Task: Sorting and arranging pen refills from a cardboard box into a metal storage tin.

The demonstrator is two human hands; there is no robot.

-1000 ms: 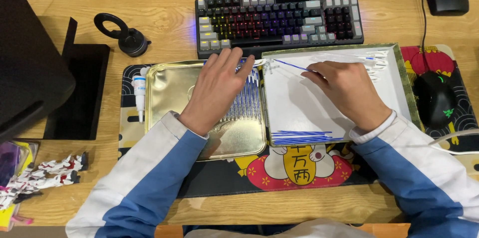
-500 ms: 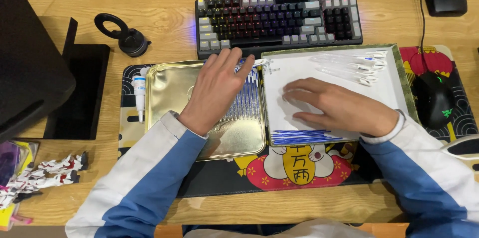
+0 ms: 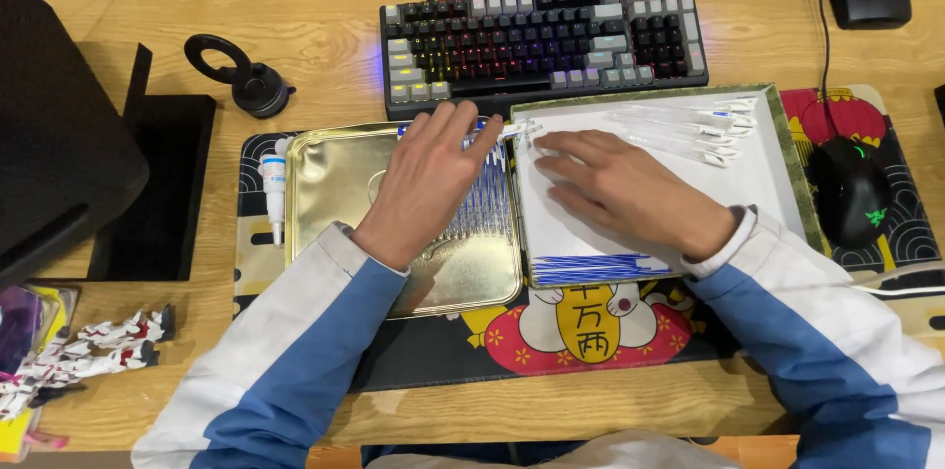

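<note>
My left hand (image 3: 428, 184) lies palm down, fingers spread, over a shallow gold tin lid (image 3: 325, 184). Its fingertips rest on a row of thin blue-and-white sticks (image 3: 489, 205) along the lid's right side. My right hand (image 3: 630, 193) lies flat on the white sheet inside a second tin (image 3: 799, 188) to the right, fingertips at the sheet's left edge. I see nothing gripped in either hand. Several loose white sticks (image 3: 689, 129) lie at the sheet's far right. A bundle of blue sticks (image 3: 586, 268) lies along its near edge.
A backlit keyboard (image 3: 541, 36) sits just behind both tins and a black mouse (image 3: 849, 191) to the right. A small white tube (image 3: 273, 184) lies left of the gold lid. A black ring stand (image 3: 246, 80), a black case (image 3: 59, 144) and a toy model (image 3: 89, 346) occupy the left.
My right hand moved from the sheet's far right, where it held a thin blue stick, leftward and now lies flat with no stick visible. My left hand has barely moved.
</note>
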